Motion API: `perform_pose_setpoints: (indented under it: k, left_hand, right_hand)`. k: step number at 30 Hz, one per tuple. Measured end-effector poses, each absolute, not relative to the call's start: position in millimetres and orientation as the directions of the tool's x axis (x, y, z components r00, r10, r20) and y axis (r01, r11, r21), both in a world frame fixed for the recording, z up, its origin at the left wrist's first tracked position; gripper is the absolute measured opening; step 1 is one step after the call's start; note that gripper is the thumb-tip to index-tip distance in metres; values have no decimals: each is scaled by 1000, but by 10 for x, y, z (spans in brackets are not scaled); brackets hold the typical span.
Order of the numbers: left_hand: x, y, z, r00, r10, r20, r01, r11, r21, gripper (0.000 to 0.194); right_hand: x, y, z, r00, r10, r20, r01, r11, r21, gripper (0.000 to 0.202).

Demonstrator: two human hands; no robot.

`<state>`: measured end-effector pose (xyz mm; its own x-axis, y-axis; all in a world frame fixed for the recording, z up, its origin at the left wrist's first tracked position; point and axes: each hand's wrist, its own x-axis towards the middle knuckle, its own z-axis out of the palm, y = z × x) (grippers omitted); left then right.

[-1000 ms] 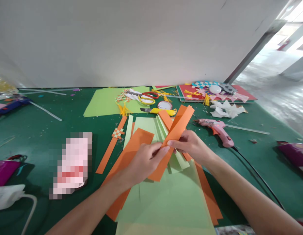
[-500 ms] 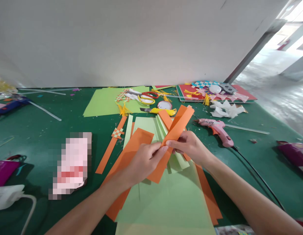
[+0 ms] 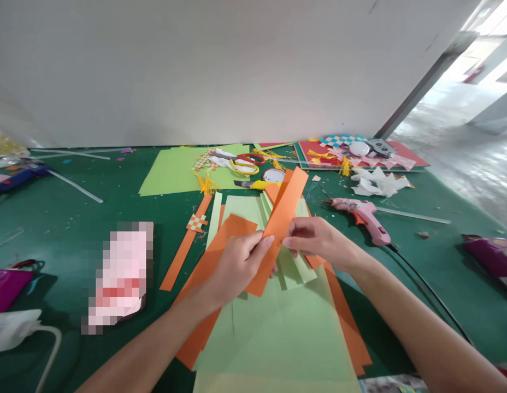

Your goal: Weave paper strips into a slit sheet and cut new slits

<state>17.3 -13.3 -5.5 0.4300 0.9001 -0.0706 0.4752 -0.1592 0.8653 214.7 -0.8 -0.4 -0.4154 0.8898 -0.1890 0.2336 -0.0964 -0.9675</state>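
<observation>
Pinched between the thumb and fingers of my left hand (image 3: 241, 265) is a long orange paper strip (image 3: 283, 218), raised and slanting up to the right. Close beside its right edge is my right hand (image 3: 313, 240), fingers loosely curled and thumb apart from the index finger; whether a fingertip touches the strip I cannot tell. Below the hands lie pale green paper sheets (image 3: 278, 333) and narrow green strips (image 3: 295, 270). A wider orange paper piece (image 3: 214, 256) passes under my left forearm, and more orange strips (image 3: 346, 316) show on the right.
A pink glue gun (image 3: 362, 213) with a cord lies right of my hands. Left are a phone (image 3: 122, 273) and an orange strip with a woven checkered piece (image 3: 196, 222). Scissors (image 3: 241, 161), a yellow utility knife (image 3: 257, 185) and a tape roll (image 3: 273, 175) lie behind the papers.
My right thumb has come off the orange strip and the hand sits at its right edge. The strip's upper end has shifted left and its crossed layers look closer together.
</observation>
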Motion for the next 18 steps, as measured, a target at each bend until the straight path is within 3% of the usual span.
perform_pose_setpoints:
  k: [6,18]
  left_hand:
    - [188,-129,-58,427,903,-47,464,-175,869,39]
    - [188,-139,-59,473,878,-69,501,-204,841,41]
  right_hand:
    - [2104,-26,-22,-411,868,-278,325,-145,-934,21]
    - [2219,37,-24,-305,939,-161,155,-118,-981,12]
